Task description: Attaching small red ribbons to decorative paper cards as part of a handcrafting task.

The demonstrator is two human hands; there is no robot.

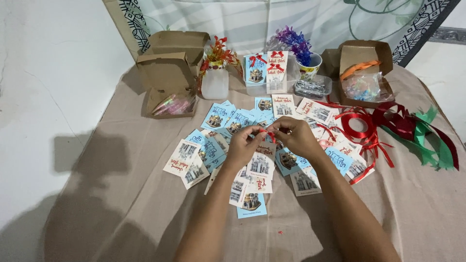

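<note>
I see even, moderately dim indoor light with a cool cast. It comes from above and behind me: my shadow point(82, 204) falls dark across the lower left of the cloth point(121, 194) and the floor point(34, 121). The ribbon spool point(357, 125) shows small glints; no strong glare elsewhere. Focus is soft throughout, and the print on the cards point(187, 157) is smeared. The cloth edges bow slightly outward toward the frame corners.

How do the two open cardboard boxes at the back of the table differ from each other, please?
The left cardboard box holds slim pinkish packets, while the right cardboard box holds an orange strip and a clear bag of coloured bits. The left one sits beside red artificial flowers, the right one beside red ribbon. Both are brown, with lids raised.
</note>
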